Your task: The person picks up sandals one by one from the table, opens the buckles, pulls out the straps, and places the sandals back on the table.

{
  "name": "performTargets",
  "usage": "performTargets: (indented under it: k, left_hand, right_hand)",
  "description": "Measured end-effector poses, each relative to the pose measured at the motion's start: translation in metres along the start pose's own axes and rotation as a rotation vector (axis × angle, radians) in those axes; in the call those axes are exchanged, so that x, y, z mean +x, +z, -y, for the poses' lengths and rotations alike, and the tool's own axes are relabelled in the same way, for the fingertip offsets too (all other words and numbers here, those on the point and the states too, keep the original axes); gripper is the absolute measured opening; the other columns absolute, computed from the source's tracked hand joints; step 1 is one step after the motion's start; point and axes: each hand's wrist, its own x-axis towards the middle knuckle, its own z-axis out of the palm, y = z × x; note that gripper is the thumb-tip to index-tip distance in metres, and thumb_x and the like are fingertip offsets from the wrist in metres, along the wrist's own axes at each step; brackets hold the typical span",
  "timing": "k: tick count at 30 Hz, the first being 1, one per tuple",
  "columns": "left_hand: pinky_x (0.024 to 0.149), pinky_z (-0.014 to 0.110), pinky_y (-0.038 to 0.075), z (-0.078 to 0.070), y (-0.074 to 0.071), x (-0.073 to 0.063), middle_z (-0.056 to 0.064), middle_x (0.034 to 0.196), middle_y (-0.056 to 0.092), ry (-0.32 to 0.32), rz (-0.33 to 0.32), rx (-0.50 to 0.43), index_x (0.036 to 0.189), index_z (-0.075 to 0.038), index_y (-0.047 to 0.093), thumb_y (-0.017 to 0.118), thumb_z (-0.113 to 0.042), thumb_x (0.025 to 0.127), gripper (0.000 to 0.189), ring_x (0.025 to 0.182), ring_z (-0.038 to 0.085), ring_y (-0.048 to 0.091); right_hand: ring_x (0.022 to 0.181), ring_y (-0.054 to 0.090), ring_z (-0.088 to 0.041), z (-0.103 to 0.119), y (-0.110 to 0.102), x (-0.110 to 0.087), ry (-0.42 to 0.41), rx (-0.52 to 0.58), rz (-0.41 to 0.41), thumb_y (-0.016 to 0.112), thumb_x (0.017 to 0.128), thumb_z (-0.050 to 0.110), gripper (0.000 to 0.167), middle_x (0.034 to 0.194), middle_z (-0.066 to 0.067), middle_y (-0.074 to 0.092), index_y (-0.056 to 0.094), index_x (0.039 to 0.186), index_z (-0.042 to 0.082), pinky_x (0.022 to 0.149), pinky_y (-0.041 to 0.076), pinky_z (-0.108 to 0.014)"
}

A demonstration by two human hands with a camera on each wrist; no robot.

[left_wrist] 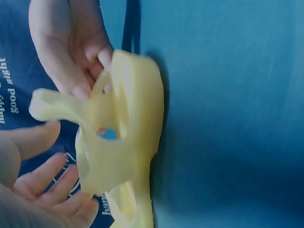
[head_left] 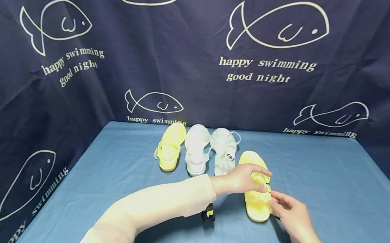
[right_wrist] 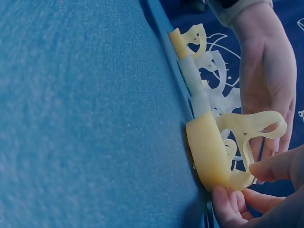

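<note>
A yellow sandal (head_left: 257, 209) lies sole down on the blue table, right of the middle, its toe and heel running away from me. My right hand (head_left: 292, 216) is at its near right side. In the right wrist view, thumb and fingers of that hand pinch the sandal's strap (right_wrist: 243, 178) beside the thick sole (right_wrist: 206, 152). Over the sandal's upper reaches my left hand (head_left: 245, 179). The left wrist view shows its fingers (left_wrist: 47, 183) spread and relaxed, close beside the raised yellow strap (left_wrist: 54, 105), without curling round it.
To the left, another yellow sandal (head_left: 171, 145) and two pale sandals, one (head_left: 196, 149) beside the other (head_left: 222, 147), stand in a row near the back edge. Behind the table (head_left: 109, 193) hangs a dark blue cloth (head_left: 194, 78) with fish drawings.
</note>
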Motion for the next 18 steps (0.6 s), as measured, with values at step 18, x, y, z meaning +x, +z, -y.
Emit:
performTargets:
  k: [18]
  left_hand:
    - [0.074, 0.006, 0.043, 0.010, -0.002, 0.026, -0.012, 0.098, 0.074, -0.015, 0.136, 0.063, 0.099, -0.019, 0.078, 0.078, -0.027, 0.082, 0.018, 0.087, -0.006, 0.058]
  right_hand:
    - [0.081, 0.060, 0.002, -0.001, 0.000, 0.000, -0.005, 0.024, -0.018, 0.057, 0.098, 0.014, 0.046, 0.102, -0.010, 0.063, 0.049, 0.136, -0.010, 0.074, 0.057, -0.020]
